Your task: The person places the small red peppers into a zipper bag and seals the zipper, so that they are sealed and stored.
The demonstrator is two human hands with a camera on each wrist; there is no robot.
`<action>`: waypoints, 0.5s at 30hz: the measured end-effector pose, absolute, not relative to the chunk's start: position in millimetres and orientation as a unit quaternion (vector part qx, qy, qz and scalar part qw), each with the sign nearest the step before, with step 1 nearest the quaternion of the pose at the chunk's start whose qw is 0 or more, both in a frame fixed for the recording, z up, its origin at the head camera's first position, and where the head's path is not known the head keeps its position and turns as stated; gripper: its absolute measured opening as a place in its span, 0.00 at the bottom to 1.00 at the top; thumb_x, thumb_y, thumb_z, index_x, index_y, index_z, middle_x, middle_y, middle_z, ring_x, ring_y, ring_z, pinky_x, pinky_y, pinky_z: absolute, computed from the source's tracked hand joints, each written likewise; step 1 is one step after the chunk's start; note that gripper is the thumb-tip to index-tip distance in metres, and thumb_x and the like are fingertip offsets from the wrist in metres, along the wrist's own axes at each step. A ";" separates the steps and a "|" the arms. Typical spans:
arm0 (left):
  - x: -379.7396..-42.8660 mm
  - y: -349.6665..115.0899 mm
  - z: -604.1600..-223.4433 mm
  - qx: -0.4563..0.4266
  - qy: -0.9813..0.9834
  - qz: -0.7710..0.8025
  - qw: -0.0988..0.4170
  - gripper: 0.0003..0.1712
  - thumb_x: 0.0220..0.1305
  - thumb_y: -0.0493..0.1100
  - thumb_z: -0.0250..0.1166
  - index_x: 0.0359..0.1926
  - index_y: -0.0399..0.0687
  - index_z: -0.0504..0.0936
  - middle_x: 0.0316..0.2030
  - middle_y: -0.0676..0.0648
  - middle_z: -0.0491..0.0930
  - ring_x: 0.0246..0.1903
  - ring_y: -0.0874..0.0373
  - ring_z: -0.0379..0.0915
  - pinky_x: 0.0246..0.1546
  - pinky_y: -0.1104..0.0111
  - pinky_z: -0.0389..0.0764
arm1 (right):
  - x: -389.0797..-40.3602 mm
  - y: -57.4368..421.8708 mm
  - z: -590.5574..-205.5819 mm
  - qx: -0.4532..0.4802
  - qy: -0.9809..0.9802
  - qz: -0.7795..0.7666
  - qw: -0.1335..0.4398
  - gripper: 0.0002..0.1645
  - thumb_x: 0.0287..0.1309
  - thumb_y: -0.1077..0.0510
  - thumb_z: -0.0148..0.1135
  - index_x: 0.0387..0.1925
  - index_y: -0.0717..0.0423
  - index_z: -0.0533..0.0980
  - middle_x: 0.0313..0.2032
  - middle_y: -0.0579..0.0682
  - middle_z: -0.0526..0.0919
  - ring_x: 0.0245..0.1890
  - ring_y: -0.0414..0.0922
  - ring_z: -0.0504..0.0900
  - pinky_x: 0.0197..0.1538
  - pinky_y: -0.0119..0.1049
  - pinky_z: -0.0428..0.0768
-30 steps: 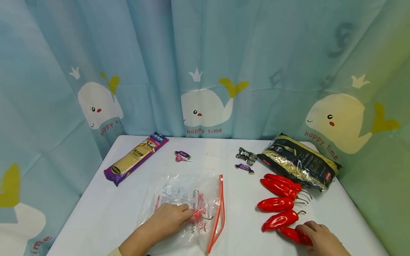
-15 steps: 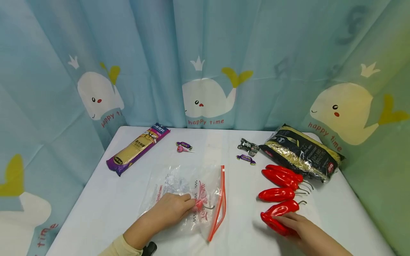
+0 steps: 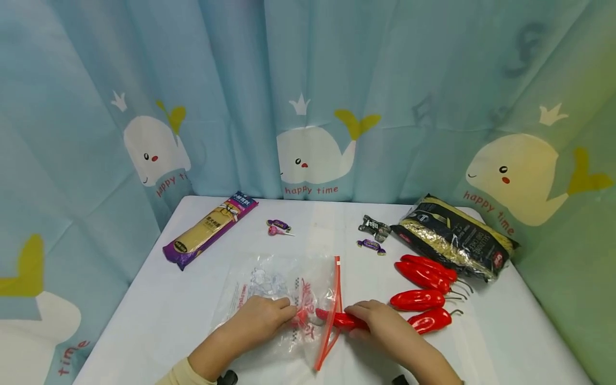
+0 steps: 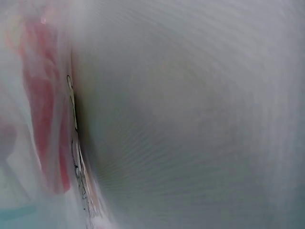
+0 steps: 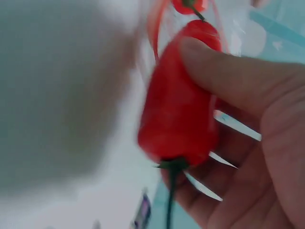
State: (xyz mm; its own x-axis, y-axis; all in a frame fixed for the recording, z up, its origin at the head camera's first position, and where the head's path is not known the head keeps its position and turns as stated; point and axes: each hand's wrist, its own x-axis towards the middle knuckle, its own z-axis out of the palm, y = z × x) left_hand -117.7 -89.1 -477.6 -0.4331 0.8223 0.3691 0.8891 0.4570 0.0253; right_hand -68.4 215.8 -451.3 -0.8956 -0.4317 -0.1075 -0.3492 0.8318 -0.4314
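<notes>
A clear zip bag [image 3: 269, 278] with a red zipper strip [image 3: 333, 305] lies flat on the white table [image 3: 159, 321]. My left hand [image 3: 267, 315] rests on the bag and pinches its plastic by a red chili pepper [image 3: 301, 318] inside. My right hand [image 3: 377, 323] grips another red chili pepper [image 3: 339, 320], whose tip is at the bag's mouth. The right wrist view shows that pepper [image 5: 181, 109] under my thumb [image 5: 228, 71], stem down, with the bag's pepper [image 5: 189, 5] just beyond. The left wrist view is blurred, showing only a red shape [image 4: 43, 119] behind plastic.
Several more red peppers [image 3: 416, 299] lie to the right of the bag. Behind them is a black noodle pack [image 3: 454, 238]. A purple spaghetti pack [image 3: 209, 230] lies at the back left, with wrapped candies [image 3: 276, 224] [image 3: 370, 245] between. A whale-print curtain surrounds the table.
My right hand has lifted a pepper from the right-hand row and carried it left to the bag's mouth. My left hand stays on the bag.
</notes>
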 end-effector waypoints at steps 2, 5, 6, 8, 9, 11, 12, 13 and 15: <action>-117.0 -89.0 -479.1 -0.509 -0.840 -0.110 0.154 0.09 0.65 0.50 0.67 0.32 0.56 0.76 0.24 0.58 0.70 0.15 0.67 0.59 0.16 0.73 0.61 | -73.7 206.9 -459.2 -0.226 0.949 -0.210 0.071 0.25 0.55 0.50 0.75 0.54 0.51 0.83 0.47 0.48 0.84 0.46 0.48 0.82 0.50 0.48 0.81; -116.4 -89.2 -481.1 -0.508 -0.840 -0.110 0.154 0.10 0.65 0.51 0.66 0.31 0.57 0.75 0.24 0.59 0.70 0.15 0.67 0.58 0.16 0.72 0.60 | -79.5 196.9 -470.4 -0.263 0.942 -0.209 0.011 0.23 0.55 0.51 0.74 0.53 0.52 0.84 0.48 0.51 0.84 0.46 0.49 0.82 0.50 0.47 0.80; -116.2 -89.0 -481.4 -0.508 -0.840 -0.111 0.154 0.10 0.65 0.51 0.66 0.31 0.57 0.75 0.24 0.59 0.70 0.15 0.67 0.59 0.16 0.72 0.60 | -80.4 195.0 -473.2 -0.272 0.940 -0.207 -0.007 0.23 0.55 0.51 0.75 0.52 0.52 0.84 0.48 0.51 0.84 0.46 0.49 0.82 0.50 0.46 0.80; -116.3 -89.0 -481.5 -0.507 -0.841 -0.110 0.153 0.10 0.65 0.51 0.66 0.30 0.57 0.75 0.24 0.59 0.70 0.15 0.67 0.59 0.16 0.72 0.61 | -79.6 194.4 -475.4 -0.270 0.941 -0.203 -0.025 0.26 0.53 0.50 0.75 0.54 0.54 0.83 0.49 0.51 0.85 0.48 0.49 0.82 0.52 0.47 0.79; -116.4 -88.9 -481.4 -0.506 -0.841 -0.110 0.154 0.10 0.65 0.52 0.66 0.30 0.58 0.75 0.24 0.59 0.70 0.15 0.67 0.60 0.16 0.72 0.61 | -78.3 195.6 -475.0 -0.264 0.942 -0.203 -0.028 0.29 0.52 0.50 0.76 0.55 0.54 0.83 0.49 0.51 0.85 0.49 0.50 0.81 0.53 0.48 0.79; -116.8 -88.9 -480.7 -0.505 -0.842 -0.111 0.154 0.11 0.65 0.52 0.66 0.29 0.58 0.74 0.24 0.59 0.70 0.16 0.67 0.60 0.16 0.72 0.61 | -74.3 200.7 -471.5 -0.242 0.948 -0.204 -0.024 0.34 0.50 0.47 0.77 0.58 0.55 0.81 0.51 0.50 0.85 0.52 0.51 0.80 0.56 0.51 0.77; -117.0 -88.8 -480.1 -0.505 -0.842 -0.113 0.153 0.11 0.65 0.52 0.66 0.29 0.58 0.74 0.24 0.59 0.70 0.16 0.67 0.61 0.16 0.72 0.62 | -72.0 204.2 -469.2 -0.229 0.952 -0.203 -0.023 0.36 0.49 0.47 0.78 0.59 0.55 0.80 0.52 0.50 0.85 0.54 0.51 0.79 0.57 0.52 0.76; -117.3 -88.7 -479.5 -0.504 -0.843 -0.113 0.150 0.11 0.65 0.52 0.66 0.30 0.58 0.74 0.25 0.59 0.71 0.16 0.67 0.61 0.17 0.72 0.62 | -69.4 208.3 -466.6 -0.215 0.956 -0.201 -0.021 0.37 0.49 0.47 0.78 0.60 0.55 0.80 0.53 0.49 0.84 0.55 0.52 0.79 0.58 0.53 0.76; -117.8 -88.6 -478.0 -0.503 -0.845 -0.115 0.140 0.10 0.66 0.51 0.66 0.30 0.58 0.75 0.25 0.59 0.71 0.17 0.68 0.60 0.18 0.74 0.63 | -65.2 216.9 -462.1 -0.192 0.960 -0.201 -0.027 0.34 0.50 0.49 0.78 0.58 0.57 0.80 0.53 0.50 0.84 0.55 0.53 0.79 0.58 0.54 0.75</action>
